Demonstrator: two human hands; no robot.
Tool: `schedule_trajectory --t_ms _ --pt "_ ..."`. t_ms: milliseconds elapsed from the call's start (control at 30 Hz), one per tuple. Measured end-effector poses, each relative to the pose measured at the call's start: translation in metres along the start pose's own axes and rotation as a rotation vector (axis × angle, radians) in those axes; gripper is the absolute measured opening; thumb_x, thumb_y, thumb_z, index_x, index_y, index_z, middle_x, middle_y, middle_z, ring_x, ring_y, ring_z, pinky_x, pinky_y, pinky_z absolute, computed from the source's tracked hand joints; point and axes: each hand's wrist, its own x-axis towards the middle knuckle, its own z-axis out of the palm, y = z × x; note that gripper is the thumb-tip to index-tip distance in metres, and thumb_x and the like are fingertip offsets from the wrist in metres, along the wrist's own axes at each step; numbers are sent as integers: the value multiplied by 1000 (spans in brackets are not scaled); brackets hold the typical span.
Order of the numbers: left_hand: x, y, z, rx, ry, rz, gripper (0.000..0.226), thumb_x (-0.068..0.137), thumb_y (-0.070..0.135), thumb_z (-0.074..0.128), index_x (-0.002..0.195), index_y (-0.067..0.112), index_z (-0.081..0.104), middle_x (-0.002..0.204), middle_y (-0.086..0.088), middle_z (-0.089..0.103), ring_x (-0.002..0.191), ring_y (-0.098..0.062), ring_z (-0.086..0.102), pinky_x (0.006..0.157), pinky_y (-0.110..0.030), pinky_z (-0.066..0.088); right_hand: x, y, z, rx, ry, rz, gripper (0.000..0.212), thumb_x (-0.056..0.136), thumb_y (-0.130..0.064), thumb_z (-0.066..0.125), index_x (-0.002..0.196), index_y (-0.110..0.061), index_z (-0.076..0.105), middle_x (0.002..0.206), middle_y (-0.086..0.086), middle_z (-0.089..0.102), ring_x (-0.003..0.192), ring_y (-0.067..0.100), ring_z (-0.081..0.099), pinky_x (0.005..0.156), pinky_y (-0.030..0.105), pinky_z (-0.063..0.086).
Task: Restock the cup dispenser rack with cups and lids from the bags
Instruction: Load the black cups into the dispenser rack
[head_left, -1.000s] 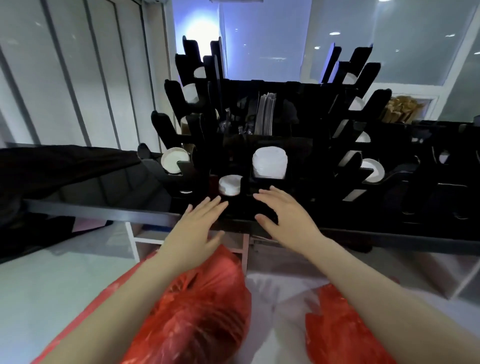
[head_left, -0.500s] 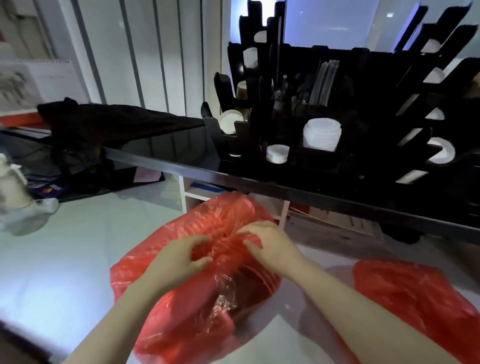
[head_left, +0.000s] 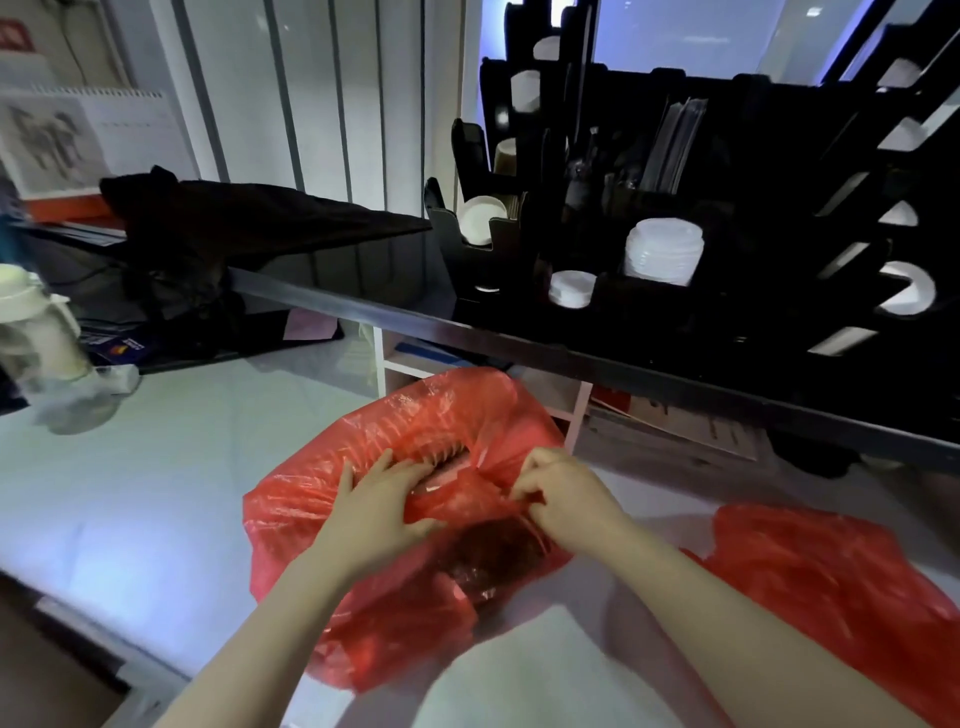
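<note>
A red plastic bag (head_left: 322, 499) lies on the white table in front of me. My left hand (head_left: 379, 499) grips the bag's film at the left of its mouth. My right hand (head_left: 566, 499) pinches the film at the right of the mouth. Between them the bag gapes and dark contents show. A second red bag (head_left: 831, 577) lies to the right. The black cup dispenser rack (head_left: 753, 171) stands on the raised dark counter, with a stack of white lids (head_left: 662, 254), a smaller lid stack (head_left: 571, 288) and a white cup (head_left: 483, 218) in its slots.
The dark counter edge (head_left: 467, 327) runs above the table. A black cloth (head_left: 234, 218) lies on the counter at left. A clear bottle with a white cap (head_left: 31, 332) stands at the far left. A calendar (head_left: 78, 135) leans against the wall.
My hands came down from the rack to the red bag and pulled its mouth apart. The view turned left and down.
</note>
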Motion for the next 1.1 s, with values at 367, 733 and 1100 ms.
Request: schedule_trajectory --t_ms 367,733,1100 --pt "5 -22 -10 -22 -24 -113 83 65 74 63 139 46 39 160 -11 6 147 -29 -11 112 -61 -5 -37 43 -13 -413 -193 52 33 80 -11 54 99 -31 72 141 -10 49 137 21 32 114 39 21" --pt "-26 -2 -22 -190 6 -140 18 75 37 77 65 33 63 157 -2 24 148 -24 3 113 -60 4 -62 78 -14 -380 -335 331 48 85 -58 46 122 -33 63 160 8 16 148 30 -8 110 63 -8" --pt "-94 18 -5 -142 21 -5 27 86 29 68 70 36 48 112 15 65 142 -12 24 117 -46 -1 -57 54 6 -145 19 11 37 91 -18 50 123 -32 63 129 -2 61 133 20 35 114 37 14"
